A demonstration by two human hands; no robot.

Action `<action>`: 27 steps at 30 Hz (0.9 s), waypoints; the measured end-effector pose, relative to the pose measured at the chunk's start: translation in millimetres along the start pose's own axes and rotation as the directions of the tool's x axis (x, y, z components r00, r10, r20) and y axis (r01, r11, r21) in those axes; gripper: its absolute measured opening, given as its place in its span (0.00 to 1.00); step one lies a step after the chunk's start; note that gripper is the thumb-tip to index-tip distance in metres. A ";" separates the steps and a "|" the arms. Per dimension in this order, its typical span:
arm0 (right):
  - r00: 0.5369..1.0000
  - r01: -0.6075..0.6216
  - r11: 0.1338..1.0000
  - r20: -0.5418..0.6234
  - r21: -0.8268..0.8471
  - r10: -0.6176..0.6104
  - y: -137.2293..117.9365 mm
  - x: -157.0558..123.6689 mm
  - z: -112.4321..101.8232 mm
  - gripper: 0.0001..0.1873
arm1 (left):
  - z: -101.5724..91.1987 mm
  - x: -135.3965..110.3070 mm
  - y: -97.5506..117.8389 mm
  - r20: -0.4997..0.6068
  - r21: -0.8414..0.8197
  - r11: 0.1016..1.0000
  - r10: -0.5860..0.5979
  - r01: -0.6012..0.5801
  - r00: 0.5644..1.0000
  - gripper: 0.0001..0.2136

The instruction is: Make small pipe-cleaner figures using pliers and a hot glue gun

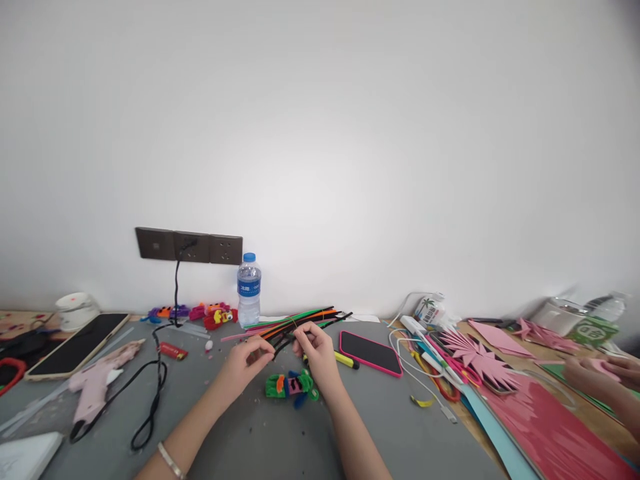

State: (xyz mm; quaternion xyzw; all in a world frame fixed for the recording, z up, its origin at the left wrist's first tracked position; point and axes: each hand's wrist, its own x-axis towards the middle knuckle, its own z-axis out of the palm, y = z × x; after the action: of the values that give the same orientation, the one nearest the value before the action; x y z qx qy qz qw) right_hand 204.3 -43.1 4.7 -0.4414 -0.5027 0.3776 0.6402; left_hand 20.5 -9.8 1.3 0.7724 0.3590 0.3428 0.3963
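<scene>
Watching the head view, I see my left hand and right hand both pinching dark stems at the near end of the pipe-cleaner bundle, just right of the water bottle. I'd keep both pinches close together so the stems don't splay.

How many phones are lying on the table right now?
2: a pink-cased phone right of the right hand, a larger beige-cased one at far left. Clutter may hide more.

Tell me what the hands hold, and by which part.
The left hand and right hand each pinch the black pipe cleaner by its near end.
</scene>
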 end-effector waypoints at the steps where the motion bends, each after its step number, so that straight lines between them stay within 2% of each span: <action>1: 1.000 0.001 1.000 -0.006 0.007 -0.001 0.5 0.1 -0.2 0.19 | 1.0 -0.4 1.7 0.013 -0.010 1.000 -0.019 0.019 1.000 0.13; 5: 1.000 0.009 1.000 -0.020 0.008 -0.009 1.4 -0.9 0.0 0.19 | 7.0 -3.0 8.0 0.054 -0.129 0.987 -0.087 0.094 0.995 0.14; 10: 0.999 0.022 1.000 -0.032 0.003 -0.022 -0.6 -1.4 -1.6 0.20 | 10.0 -4.2 9.3 -0.087 -0.192 0.978 -0.104 0.086 0.991 0.13; 12: 1.000 0.011 1.000 -0.020 0.003 -0.011 -1.8 -1.4 -2.6 0.21 | 9.5 -4.2 8.8 -0.100 -0.193 0.978 -0.100 0.079 0.990 0.13; 20: 0.999 -0.025 0.999 0.037 0.035 0.024 -2.8 -3.1 0.3 0.21 | 14.6 -8.1 16.1 0.159 -0.192 0.973 -0.093 0.124 0.983 0.13; 27: 0.999 -0.023 0.997 0.041 0.075 0.020 -5.1 -2.8 1.5 0.18 | 13.8 -10.2 18.8 0.267 -0.194 0.973 -0.073 0.128 0.961 0.12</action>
State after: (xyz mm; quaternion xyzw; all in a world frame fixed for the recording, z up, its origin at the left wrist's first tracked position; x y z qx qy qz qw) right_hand 202.4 -47.1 8.8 -0.4147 -0.4959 0.4121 0.6421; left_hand 31.9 -31.4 8.8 0.7451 0.3050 0.2546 0.5357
